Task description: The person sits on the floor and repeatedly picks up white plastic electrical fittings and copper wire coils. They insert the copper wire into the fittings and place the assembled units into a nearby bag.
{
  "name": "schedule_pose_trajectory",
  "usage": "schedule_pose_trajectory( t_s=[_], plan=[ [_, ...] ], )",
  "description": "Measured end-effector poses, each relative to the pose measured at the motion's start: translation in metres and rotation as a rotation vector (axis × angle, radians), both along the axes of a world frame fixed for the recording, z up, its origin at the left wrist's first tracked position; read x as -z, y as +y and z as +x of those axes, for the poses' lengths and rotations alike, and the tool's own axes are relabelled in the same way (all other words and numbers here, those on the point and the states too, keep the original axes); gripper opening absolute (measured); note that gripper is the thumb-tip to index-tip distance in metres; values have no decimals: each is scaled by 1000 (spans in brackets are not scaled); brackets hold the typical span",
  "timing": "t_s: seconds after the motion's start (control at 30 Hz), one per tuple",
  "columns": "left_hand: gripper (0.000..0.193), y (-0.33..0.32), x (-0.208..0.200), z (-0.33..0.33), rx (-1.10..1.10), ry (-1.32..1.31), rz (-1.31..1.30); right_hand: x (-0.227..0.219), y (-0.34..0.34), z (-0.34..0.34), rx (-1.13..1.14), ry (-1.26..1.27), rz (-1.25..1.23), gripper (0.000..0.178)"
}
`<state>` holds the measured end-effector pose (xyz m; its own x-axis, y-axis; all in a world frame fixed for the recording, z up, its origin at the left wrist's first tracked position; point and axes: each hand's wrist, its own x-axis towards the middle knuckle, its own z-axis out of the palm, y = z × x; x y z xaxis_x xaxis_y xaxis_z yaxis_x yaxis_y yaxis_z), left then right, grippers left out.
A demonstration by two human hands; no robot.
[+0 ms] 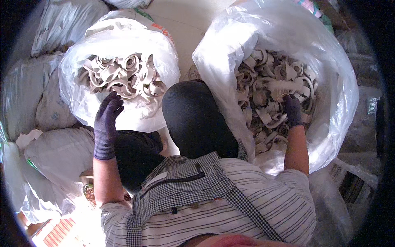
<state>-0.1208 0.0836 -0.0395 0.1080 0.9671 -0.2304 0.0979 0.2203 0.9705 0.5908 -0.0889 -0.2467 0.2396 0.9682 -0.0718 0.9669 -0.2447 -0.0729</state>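
- Large bag (335, 96): crinkled, translucent plastic, mouth wide and rounded.
- Smaller bag (70, 92), left of the large bag: milky, creased plastic.
- Left grip (115, 102), well left of the large bag: dark knit glove, fingers loosely spread.
- Right grip (285, 99), inside the large bag: similar glove, fingers bent; cannot tell whether pinching.
- Curved pieces (260, 98), matte, pale, hooped: heaped in the large bag around the right grip, one blurred by its fingertips.

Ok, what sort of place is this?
Probably a storeroom or small workshop: two large, open translucent plastic bags hold many pale, curved pieces, and bulging grey plastic sacks crowd the left side.
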Motion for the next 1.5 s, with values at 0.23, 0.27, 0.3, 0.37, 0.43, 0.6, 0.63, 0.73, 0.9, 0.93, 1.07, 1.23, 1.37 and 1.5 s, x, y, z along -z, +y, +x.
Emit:
schedule_pose_trajectory(
  t_s=[0.23,0.27,0.3,0.37,0.43,0.6,0.63,0.73,0.9,0.93,1.07,1.23,1.37,1.5],
  plan=[
    [82,-62,-63,104,323,91,482,-269,78,-238,-301,681,200,28],
    [92,-63,-67,111,437,227,668,-292,89,-264,-381,711,106,29],
    [101,-67,-79,123,515,267,692,-309,98,-289,-462,735,10,29],
    [110,-72,-77,140,535,408,850,-320,111,-324,-599,625,-44,35],
    [111,-75,-64,141,514,582,915,-311,118,-341,-674,553,-120,37],
    [112,-98,-30,140,273,550,744,-291,116,-348,-366,1124,88,38],
    [112,-99,-29,142,259,553,736,-294,114,-349,-317,1145,128,39],
    [112,-95,-30,146,260,529,695,-309,107,-361,-200,1189,220,42],
    [78,-88,-40,136,293,88,678,-310,109,-372,-174,1263,210,41],
    [66,-88,-42,134,265,50,632,-310,109,-373,-220,1228,225,40],
    [15,-85,-44,132,115,-161,506,-321,102,-378,-169,1319,91,40],
    [11,-84,-36,135,61,-329,421,-327,88,-378,-163,1350,170,39],
    [13,-86,-34,131,80,-364,380,-320,80,-374,-108,1521,310,36],
    [18,-85,-33,127,146,-334,370,-296,80,-355,-209,1268,437,33]
  ],
)
